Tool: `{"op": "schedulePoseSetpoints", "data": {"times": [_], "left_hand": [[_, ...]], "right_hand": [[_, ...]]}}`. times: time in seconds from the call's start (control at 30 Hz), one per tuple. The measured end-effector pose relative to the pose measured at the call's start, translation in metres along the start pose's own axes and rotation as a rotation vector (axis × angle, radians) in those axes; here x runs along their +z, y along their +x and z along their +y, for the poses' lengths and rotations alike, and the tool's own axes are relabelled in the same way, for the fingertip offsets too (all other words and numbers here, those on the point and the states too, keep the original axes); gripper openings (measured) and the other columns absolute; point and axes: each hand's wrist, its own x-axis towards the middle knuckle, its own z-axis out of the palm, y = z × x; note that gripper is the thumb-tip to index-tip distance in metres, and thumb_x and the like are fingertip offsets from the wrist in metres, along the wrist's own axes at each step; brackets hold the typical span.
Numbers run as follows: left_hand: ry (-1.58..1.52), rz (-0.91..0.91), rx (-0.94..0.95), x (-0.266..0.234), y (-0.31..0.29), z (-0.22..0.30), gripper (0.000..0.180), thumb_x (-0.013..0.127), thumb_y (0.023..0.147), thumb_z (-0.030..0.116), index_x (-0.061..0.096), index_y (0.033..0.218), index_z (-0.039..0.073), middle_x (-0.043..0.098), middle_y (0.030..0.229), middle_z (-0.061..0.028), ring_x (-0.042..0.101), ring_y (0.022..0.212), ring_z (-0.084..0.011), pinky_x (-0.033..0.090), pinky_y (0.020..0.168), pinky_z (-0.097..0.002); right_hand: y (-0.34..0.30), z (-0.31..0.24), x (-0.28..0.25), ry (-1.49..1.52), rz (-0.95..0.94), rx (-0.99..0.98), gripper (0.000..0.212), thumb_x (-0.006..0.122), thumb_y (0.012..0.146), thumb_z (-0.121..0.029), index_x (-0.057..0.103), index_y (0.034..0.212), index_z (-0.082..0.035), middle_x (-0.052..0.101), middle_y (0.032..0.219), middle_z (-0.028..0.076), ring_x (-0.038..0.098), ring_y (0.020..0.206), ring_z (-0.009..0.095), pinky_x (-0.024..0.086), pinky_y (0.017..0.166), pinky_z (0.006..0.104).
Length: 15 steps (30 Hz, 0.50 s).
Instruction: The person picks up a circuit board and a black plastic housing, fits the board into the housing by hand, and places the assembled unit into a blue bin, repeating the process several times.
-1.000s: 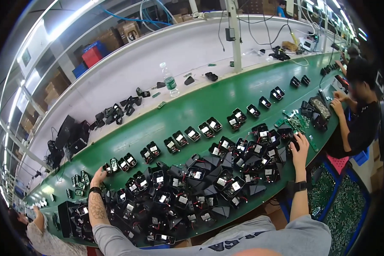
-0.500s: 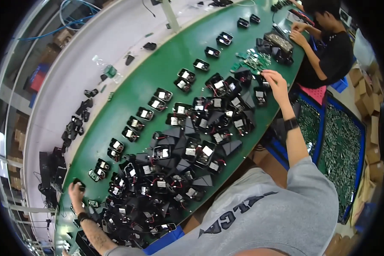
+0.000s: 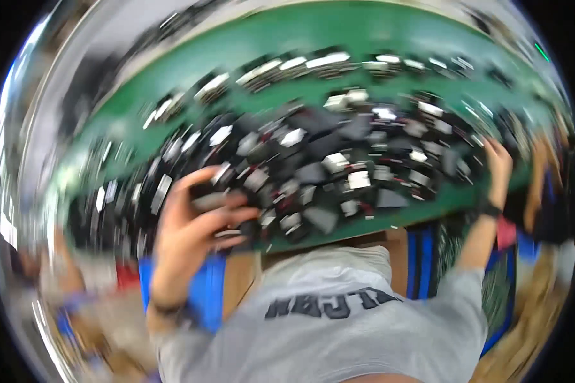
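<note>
Motion smears the whole head view. My left hand (image 3: 195, 223) is over the left part of a heap of black plastic housings (image 3: 313, 172), its fingers spread apart and curved. Dark housings show between and beyond those fingers; no firm hold on one can be made out. Many housings carry white rectangular pieces and red wires. Out at the right, my right hand (image 3: 498, 163) is raised beside the heap's right end, near a blurred patch of small green circuit boards (image 3: 479, 115). Its fingertips are too smeared to show what they hold, if anything.
A row of housings (image 3: 329, 64) runs along the far side of the green table (image 3: 236, 38). Below its near edge are a blue bin (image 3: 207, 287) at left and blue-edged trays of boards (image 3: 501, 290) at right. Another person (image 3: 546, 204) sits at the far right.
The view has swung round to the left. My left hand has left the table's far-left end and come over the heap. My right hand stays near the boards.
</note>
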Motion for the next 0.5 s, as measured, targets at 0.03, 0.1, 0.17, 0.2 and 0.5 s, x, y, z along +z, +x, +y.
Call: {"op": "schedulePoseSetpoints", "data": {"times": [0.03, 0.1, 0.17, 0.2, 0.5], "left_hand": [[-0.177, -0.18, -0.011, 0.001, 0.0, -0.017, 0.059, 0.061, 0.087, 0.004, 0.036, 0.138, 0.013, 0.057, 0.117, -0.0161, 0.061, 0.109, -0.0287, 0.056, 0.08, -0.0364], [-0.374, -0.346, 0.017, 0.01, -0.001, -0.042, 0.056, 0.062, 0.088, 0.005, 0.037, 0.138, 0.013, 0.055, 0.119, -0.0121, 0.059, 0.111, -0.0251, 0.054, 0.086, -0.0351], [-0.374, -0.379, 0.186, 0.019, 0.007, -0.07, 0.053, 0.058, 0.088, -0.001, 0.039, 0.136, 0.013, 0.055, 0.115, -0.0086, 0.06, 0.109, -0.0215, 0.056, 0.085, -0.0335], [-0.367, -0.335, 0.276, 0.025, 0.012, -0.084, 0.055, 0.059, 0.087, -0.001, 0.037, 0.136, 0.01, 0.055, 0.117, -0.0115, 0.059, 0.11, -0.0243, 0.055, 0.086, -0.0336], [-0.504, -0.141, 0.467, 0.03, 0.008, -0.1, 0.051, 0.054, 0.09, 0.003, 0.035, 0.136, 0.014, 0.051, 0.119, -0.0081, 0.056, 0.109, -0.0183, 0.056, 0.086, -0.0356]], "right_hand": [[-0.01, -0.014, -0.009, -0.006, 0.031, -0.132, 0.031, 0.061, 0.09, -0.023, 0.067, 0.106, 0.003, 0.07, 0.092, 0.005, 0.062, 0.084, 0.014, 0.047, 0.08, 0.0262], [0.018, 0.055, -0.031, -0.012, 0.011, -0.478, 0.033, 0.058, 0.091, -0.022, 0.066, 0.11, 0.004, 0.069, 0.097, 0.008, 0.06, 0.087, 0.015, 0.047, 0.081, 0.0267], [0.059, 0.092, -0.045, 0.027, -0.15, -0.07, 0.039, 0.059, 0.092, -0.029, 0.065, 0.114, 0.002, 0.068, 0.106, 0.011, 0.061, 0.091, 0.019, 0.046, 0.088, 0.03], [0.065, 0.101, -0.05, -0.148, -0.137, -0.328, 0.043, 0.059, 0.091, -0.035, 0.065, 0.114, 0.001, 0.069, 0.108, 0.012, 0.063, 0.092, 0.02, 0.047, 0.086, 0.032], [-0.045, -0.045, -0.057, -0.089, 0.729, -0.697, 0.045, 0.074, 0.08, -0.04, 0.072, 0.086, 0.005, 0.069, 0.073, 0.015, 0.056, 0.066, 0.025, 0.044, 0.069, 0.0419]]}}
